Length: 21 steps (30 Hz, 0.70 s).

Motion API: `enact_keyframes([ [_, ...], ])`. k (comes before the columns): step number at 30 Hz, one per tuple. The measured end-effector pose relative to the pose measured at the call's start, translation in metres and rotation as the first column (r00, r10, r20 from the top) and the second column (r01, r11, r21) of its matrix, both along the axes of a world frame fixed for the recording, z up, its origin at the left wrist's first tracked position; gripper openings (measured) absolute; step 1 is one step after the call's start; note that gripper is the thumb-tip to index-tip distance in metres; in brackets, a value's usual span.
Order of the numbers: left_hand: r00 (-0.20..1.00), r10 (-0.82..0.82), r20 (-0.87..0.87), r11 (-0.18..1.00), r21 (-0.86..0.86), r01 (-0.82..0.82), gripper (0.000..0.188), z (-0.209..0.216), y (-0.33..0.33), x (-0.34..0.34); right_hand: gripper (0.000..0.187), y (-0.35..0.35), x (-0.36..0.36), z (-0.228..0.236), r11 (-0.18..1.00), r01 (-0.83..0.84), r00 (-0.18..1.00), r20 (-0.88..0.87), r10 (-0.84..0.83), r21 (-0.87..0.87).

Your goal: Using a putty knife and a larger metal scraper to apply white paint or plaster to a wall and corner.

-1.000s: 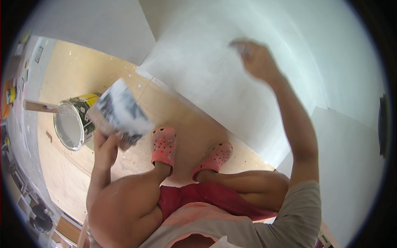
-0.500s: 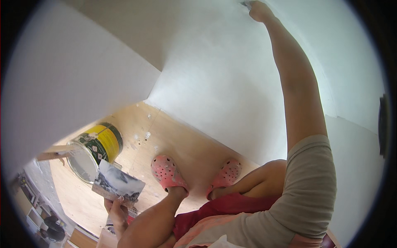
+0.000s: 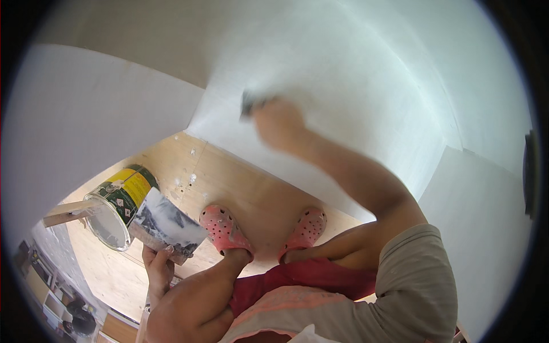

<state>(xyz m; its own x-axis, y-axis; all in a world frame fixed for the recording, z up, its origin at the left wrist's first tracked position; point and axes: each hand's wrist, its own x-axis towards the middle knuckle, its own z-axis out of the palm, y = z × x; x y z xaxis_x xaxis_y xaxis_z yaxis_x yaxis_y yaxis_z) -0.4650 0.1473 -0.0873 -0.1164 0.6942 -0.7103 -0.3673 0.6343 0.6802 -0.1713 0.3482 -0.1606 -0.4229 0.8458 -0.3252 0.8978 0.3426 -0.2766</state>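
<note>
1. Far L: wooden stick is sticking out of grn/ylw tin on wooden floor.
2. L hand is holding putty plate w/ white paste, nr tin; grip closed on lower edge.
3. R hand, blurred, is gripping scraper by white wall; can't tell if touching.

Pale walls border a light wooden floor flecked with white. Blurred, shelf-like furniture shows lower left

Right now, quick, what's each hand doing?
Left hand: closed, holding a flat board smeared with white paste.
Right hand: closed on a dark-bladed tool, blurred.
</note>
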Motion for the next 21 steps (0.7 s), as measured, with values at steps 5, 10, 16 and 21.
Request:
enact_keyframes([
  [5,0.993,-0.075,0.088,0.993,0.101,0.066,0.047,-0.009,-0.006,-0.031,0.03,-0.037,-0.042,0.059,0.944,-0.117,0.993,-0.05,0.107,-0.31],
  [10,0.991,-0.079,0.109,0.993,0.098,0.069,0.046,0.002,-0.005,-0.015,0.039,0.072,0.049,0.085,0.935,0.172,0.985,-0.062,-0.16,0.309],
  [16,0.999,0.033,0.001,0.999,-0.002,-0.033,0.047,0.014,-0.007,-0.007,0.032,0.244,0.145,0.023,0.876,0.288,0.953,-0.025,-0.302,0.386],
  [21,0.987,0.095,-0.13,0.988,-0.112,-0.11,0.05,0.008,-0.02,-0.011,0.038,0.301,0.153,-0.02,0.936,0.235,0.963,0.072,-0.261,0.262],
])
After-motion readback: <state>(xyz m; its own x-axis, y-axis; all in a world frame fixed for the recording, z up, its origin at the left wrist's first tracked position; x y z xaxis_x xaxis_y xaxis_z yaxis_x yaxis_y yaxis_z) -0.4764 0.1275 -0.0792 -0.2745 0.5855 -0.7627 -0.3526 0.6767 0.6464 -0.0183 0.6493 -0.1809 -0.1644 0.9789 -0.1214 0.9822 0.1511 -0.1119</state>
